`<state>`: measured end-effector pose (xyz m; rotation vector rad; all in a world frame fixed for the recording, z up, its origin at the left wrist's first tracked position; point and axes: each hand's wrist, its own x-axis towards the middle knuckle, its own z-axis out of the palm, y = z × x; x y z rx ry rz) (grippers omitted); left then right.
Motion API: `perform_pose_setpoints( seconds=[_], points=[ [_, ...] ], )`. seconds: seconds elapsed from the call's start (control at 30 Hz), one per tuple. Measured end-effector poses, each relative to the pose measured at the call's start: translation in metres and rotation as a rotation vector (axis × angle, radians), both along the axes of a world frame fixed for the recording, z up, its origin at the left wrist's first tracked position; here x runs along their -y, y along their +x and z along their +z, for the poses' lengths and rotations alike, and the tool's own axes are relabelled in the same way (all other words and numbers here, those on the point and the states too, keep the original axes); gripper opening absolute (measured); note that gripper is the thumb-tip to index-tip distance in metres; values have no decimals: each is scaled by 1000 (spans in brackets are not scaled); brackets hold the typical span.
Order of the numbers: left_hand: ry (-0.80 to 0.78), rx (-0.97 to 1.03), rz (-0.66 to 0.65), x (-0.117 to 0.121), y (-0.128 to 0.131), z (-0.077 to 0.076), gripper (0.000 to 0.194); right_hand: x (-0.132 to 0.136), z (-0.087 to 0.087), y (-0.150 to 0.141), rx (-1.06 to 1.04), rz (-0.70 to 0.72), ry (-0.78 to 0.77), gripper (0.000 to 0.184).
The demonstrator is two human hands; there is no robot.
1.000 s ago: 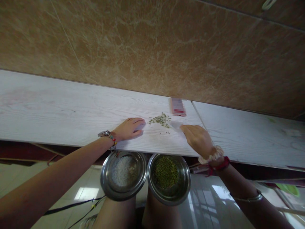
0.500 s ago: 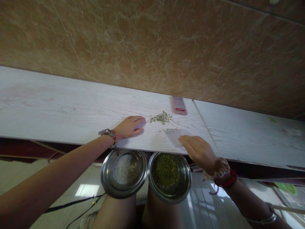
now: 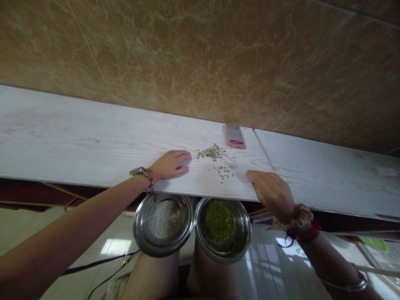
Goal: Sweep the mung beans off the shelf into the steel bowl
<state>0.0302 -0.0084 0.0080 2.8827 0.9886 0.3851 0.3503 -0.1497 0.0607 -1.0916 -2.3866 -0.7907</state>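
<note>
Small green beans (image 3: 213, 152), likely mung beans, lie scattered on the white wood-grain tabletop (image 3: 103, 137), with a smaller group nearer the front edge. My left hand (image 3: 170, 164) rests on the table just left of the beans, fingers stretched out and holding nothing. Pinched in my right hand (image 3: 271, 191) is a thin whitish translucent sheet (image 3: 240, 171), its free end close to the smaller group of beans. Below the table edge, a steel bowl (image 3: 246, 227) holds many green beans. Beside it a second steel bowl (image 3: 136, 229) contains white grains, probably rice.
A pixelated card-like packet (image 3: 235, 136) lies behind the beans near the wall (image 3: 187, 58). A seam (image 3: 264, 150) crosses the tabletop on the right. Both bowls sit over the person's knees, and dark straps (image 3: 100, 263) hang at lower left.
My right hand has moved right and slightly away from me with the sheet, uncovering several beans near the front edge. My left hand has stayed in place.
</note>
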Motion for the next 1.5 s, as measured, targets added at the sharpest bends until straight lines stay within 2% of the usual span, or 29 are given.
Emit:
perform_pose_setpoints(
  seconds=[0.2,0.37,0.53,0.67,0.83,0.97,1.23,1.5],
  points=[
    [-7,7,1,0,1,0,42,11,4,5,-6,15,-43,31],
    [6,28,-11,0,0,-1,41,13,4,-4,36,35,-99,35],
    [-3,8,-2,0,0,0,42,16,7,-12,89,77,-91,36],
    [3,16,-7,1,0,0,41,24,11,-10,32,73,-125,36],
    [-8,9,-4,0,0,0,41,11,13,-10,37,24,-116,33],
    [2,16,-4,0,0,0,41,0,12,-14,108,47,-124,33],
    [-18,2,4,1,1,1,42,18,20,-11,112,56,-86,33],
    [-6,-7,9,0,0,1,42,13,18,-4,135,-3,-51,30]
  ],
)
